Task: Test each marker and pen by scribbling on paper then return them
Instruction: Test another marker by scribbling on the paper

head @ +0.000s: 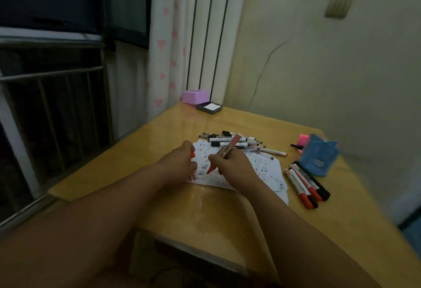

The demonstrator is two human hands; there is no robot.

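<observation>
A white sheet of paper (268,169) covered in scribbles lies on the yellow table (205,210). My right hand (234,167) grips a red marker (230,148), its red tip pointing down at the paper. My left hand (182,162) holds the red cap (192,154) just left of the tip. A pile of markers and pens (237,142) lies at the paper's far edge. Several red and black markers (305,185) lie in a row to the right of the paper.
A blue pen holder (319,158) stands at the right with a pink highlighter (303,140) behind it. A purple box (196,97) and a dark box with a white pad (209,107) sit at the far corner. Window bars and a curtain are to the left.
</observation>
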